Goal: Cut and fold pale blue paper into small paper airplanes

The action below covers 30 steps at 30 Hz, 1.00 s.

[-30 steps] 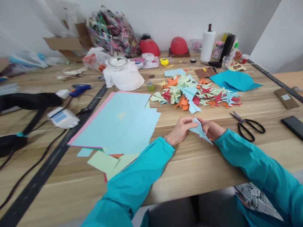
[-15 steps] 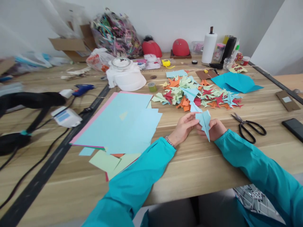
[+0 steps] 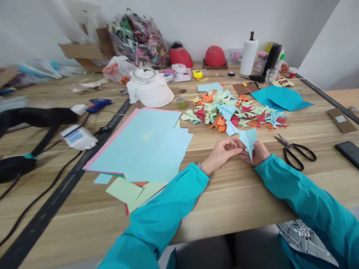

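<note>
A light blue folded paper plane (image 3: 248,139) is held above the front of the table, its pointed tip aimed down towards me. My right hand (image 3: 259,152) is closed on its right and under side; some of those fingers are hidden behind the paper. From the left, my left hand (image 3: 224,152) pinches the plane's lower left part between thumb and fingers. Just beyond my hands spreads a heap of folded paper planes (image 3: 218,108) in green, orange, red and blue. One blue plane (image 3: 231,128) lies at its near edge, close to the held one.
Stacked light blue sheets (image 3: 134,149) lie left of my hands, with green paper pieces (image 3: 125,189) below. Black-handled scissors (image 3: 294,149) and a phone (image 3: 349,152) are on the right. A glue gun (image 3: 99,105) and cables lie left. A paper-towel roll (image 3: 248,56) stands at the back.
The held plane has moved slightly right and been turned, so its wide end shows more broadly. My left hand has shifted right, its thumb now lower on the paper.
</note>
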{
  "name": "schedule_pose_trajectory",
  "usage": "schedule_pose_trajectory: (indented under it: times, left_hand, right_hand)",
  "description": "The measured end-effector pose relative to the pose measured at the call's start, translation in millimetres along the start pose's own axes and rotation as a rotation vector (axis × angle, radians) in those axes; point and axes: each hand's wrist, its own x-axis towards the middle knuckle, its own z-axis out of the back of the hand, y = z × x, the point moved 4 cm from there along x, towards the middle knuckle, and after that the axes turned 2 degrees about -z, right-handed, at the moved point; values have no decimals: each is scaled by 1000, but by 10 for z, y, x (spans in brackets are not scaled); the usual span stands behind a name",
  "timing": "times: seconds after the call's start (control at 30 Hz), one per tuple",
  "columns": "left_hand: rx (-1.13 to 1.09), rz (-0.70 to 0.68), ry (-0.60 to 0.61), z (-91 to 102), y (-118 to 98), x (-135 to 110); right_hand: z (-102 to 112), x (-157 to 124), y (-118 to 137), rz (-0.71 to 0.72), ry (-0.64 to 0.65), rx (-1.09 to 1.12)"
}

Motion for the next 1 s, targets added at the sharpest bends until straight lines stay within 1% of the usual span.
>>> schedule_pose_trajectory:
  times: [0.17,0.3,0.37,0.5,0.63,0.7,0.77,0.9,0.93,1.0]
  left_hand:
    - [70,1,17,-11,-21,-17]
    - [191,-44,-2,-28,-72,-28]
    - [217,-49,-9,-36,-78,-30]
    - [142,2,-11,-31,-53,-25]
    - [32,93,-44,-1,-17,-19]
    - [-5,111,-53,-1,-6,-20]
    - [17,64,-79,-5,-13,-24]
    - [177,-168,-236,22,-83,-52]
    - [214,-222,-257,25,-102,-60]
    - [277,-288,-257,27,-129,-68]
  right_hand:
    - [-13,13,11,43,-75,-16]
    - [-11,27,18,120,-130,-27]
    - [0,27,13,145,-149,-36]
    - [16,16,25,158,-144,-48]
    - [1,5,55,126,-77,-52]
    - [-2,4,63,120,-56,-60]
    - [8,10,71,142,-61,-62]
    - [56,30,92,231,-111,-55]
    - [68,35,95,248,-123,-57]
    - [85,42,95,263,-139,-69]
